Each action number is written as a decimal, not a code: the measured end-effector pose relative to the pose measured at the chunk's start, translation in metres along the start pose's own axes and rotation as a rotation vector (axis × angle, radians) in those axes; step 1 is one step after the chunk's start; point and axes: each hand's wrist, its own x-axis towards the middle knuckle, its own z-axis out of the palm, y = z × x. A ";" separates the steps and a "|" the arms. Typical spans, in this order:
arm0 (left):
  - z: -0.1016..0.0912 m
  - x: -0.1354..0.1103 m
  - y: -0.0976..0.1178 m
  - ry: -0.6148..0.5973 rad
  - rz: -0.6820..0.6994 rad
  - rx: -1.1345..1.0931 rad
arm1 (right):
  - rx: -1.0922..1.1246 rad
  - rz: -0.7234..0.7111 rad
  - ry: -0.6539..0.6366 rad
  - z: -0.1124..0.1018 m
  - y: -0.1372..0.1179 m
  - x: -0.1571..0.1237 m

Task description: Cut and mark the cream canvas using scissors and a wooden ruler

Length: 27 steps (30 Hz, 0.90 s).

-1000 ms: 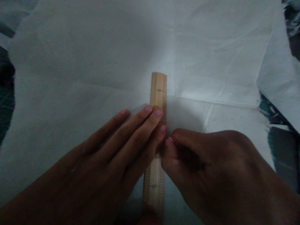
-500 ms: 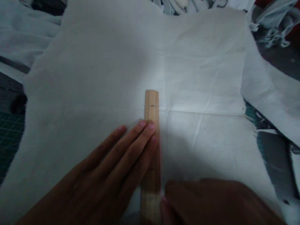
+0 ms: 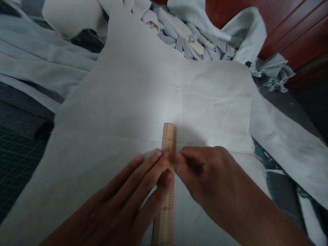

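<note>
A wooden ruler (image 3: 168,140) with printed markings lies on a sheet of white cloth (image 3: 143,102), running away from me. My left hand (image 3: 130,194) rests palm down on the cloth, its fingertips and thumb on the ruler and pressing it down. My right hand (image 3: 202,174) sits just right of the ruler, its fingertips pinched together at the ruler's edge. Anything small between those fingers is hidden. The middle of the ruler is covered by my fingers.
Rolled and crumpled fabric strips (image 3: 189,41) are heaped beyond the cloth. Grey-white fabric lengths (image 3: 43,58) lie at the left, above a green cutting mat (image 3: 17,167). A white fabric strip (image 3: 287,150) runs along the right. A reddish wooden panel (image 3: 289,30) stands at the top right.
The view has tilted upward, showing more of the background. My right hand has come up from the lower edge to the ruler's right side. My left hand stays on the ruler.
</note>
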 end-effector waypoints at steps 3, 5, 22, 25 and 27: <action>-0.001 0.000 0.000 -0.007 0.030 0.018 | -0.006 -0.034 -0.007 -0.004 -0.002 0.008; -0.002 0.000 0.000 -0.023 0.027 0.020 | 0.010 -0.060 -0.003 -0.007 -0.003 0.012; -0.002 0.005 0.005 0.009 0.024 0.027 | -0.042 -0.099 -0.011 0.002 0.002 -0.011; -0.001 0.006 0.007 0.028 0.024 0.078 | 0.003 -0.086 0.023 -0.006 -0.003 0.009; -0.001 0.006 0.007 0.019 0.025 0.098 | 0.039 -0.079 -0.002 -0.007 -0.004 0.013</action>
